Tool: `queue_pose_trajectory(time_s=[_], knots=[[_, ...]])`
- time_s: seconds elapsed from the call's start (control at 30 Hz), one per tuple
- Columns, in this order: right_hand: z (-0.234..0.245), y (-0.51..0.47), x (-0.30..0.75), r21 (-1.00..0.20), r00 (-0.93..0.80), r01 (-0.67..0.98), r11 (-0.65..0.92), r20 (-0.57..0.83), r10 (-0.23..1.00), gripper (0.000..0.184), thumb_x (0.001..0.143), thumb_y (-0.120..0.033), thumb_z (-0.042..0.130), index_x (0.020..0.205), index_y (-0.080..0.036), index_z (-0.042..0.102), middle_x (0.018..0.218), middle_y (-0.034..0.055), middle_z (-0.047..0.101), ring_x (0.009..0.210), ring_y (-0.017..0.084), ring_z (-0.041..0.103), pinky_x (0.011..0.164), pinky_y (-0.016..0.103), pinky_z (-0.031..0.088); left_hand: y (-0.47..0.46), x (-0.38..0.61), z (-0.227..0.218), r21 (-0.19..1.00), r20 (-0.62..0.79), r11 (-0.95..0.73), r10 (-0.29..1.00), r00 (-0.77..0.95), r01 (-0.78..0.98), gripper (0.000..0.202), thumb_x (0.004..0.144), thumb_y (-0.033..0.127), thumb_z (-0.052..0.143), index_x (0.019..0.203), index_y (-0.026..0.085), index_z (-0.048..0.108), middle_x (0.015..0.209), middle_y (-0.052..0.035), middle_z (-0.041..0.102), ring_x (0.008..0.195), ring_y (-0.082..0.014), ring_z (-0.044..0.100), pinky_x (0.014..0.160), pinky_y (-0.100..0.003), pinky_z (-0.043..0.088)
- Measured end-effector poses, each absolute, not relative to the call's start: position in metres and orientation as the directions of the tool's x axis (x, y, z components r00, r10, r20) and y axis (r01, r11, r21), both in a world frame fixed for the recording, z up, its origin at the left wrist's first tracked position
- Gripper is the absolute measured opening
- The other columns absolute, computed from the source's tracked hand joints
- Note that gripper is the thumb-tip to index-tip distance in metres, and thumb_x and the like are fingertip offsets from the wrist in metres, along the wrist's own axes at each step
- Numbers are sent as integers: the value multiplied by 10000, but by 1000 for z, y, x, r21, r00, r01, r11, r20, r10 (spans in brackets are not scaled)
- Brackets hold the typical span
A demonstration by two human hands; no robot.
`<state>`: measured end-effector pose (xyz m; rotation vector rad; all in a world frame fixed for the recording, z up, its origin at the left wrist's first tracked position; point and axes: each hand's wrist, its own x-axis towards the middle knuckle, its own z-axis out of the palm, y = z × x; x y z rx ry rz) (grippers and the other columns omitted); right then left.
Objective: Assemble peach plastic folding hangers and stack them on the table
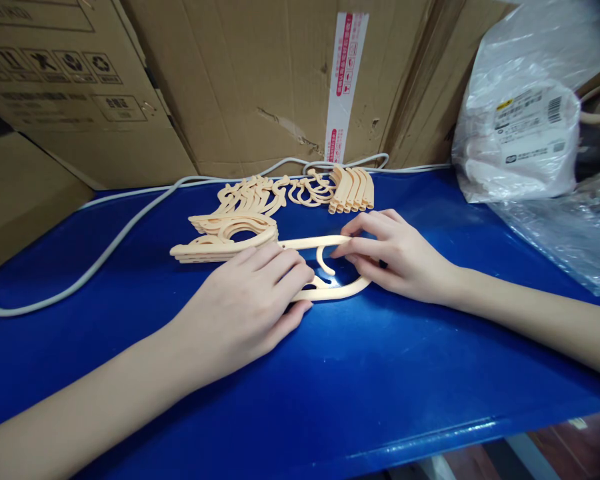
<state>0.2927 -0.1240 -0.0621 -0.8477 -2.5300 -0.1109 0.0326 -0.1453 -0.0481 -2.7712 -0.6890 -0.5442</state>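
A cream plastic folding hanger (pixel 337 292) lies between my hands, its curved hook pointing inward. My left hand (pixel 250 300) is closed around its left part, thumb at the lower edge and fingers over the top. At the right end, the fingers of my right hand (pixel 400 253) are bent and grip the hanger's rounded side. Just beyond my left hand rests a stack of similar cream hangers (pixel 220 250). Farther back are a pile of hanger arms (pixel 253 197), several loose hooks (pixel 310 190) and a row of short curved pieces (pixel 351 190).
The blue tabletop (pixel 380 373) ends at a front edge below. Cardboard boxes (pixel 260 80) wall off the back and left. A white cable (pixel 145 207) winds along the back and left. Clear plastic packaging with a labelled bag (pixel 520 140) lies at the right.
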Motion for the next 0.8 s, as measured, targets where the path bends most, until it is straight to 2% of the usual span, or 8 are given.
queue_pose_trajectory(time_s=[0.4, 0.53, 0.7, 0.8], knots=[[-60, -125, 293, -53, -757, 510, 859, 448, 476, 244, 991, -180, 445, 1053, -200, 680, 1041, 80, 640, 910, 193, 578, 875, 393, 394, -145, 32, -47, -167, 424, -858, 382, 821, 485, 141, 961, 184, 516, 959, 131, 647, 919, -84, 674, 887, -292, 649, 778, -450, 534], [-59, -124, 293, -47, -766, 485, 873, 458, 450, 242, 987, -170, 445, 1048, -201, 678, 1037, 79, 644, 894, 191, 573, 841, 378, 406, -147, 33, -45, -175, 424, -861, 371, 826, 477, 133, 959, 179, 522, 989, 137, 645, 954, -91, 661, 897, -273, 632, 815, -438, 525], [-59, -126, 292, -48, -813, 421, 906, 422, 400, 223, 983, -162, 450, 1056, -206, 656, 1091, 87, 659, 927, 195, 588, 803, 361, 420, -154, 33, -48, -163, 405, -877, 358, 841, 452, 200, 957, 214, 514, 1084, 169, 661, 1235, -113, 635, 1156, -289, 552, 986, -445, 452], [-59, -129, 289, -107, -822, 384, 917, 413, 392, 195, 988, -149, 446, 1070, -190, 618, 1111, 89, 677, 987, 193, 602, 817, 348, 437, -159, 33, -52, -137, 382, -896, 345, 857, 422, 222, 958, 262, 500, 1081, 177, 664, 1272, -103, 625, 1218, -296, 507, 1002, -443, 431]])
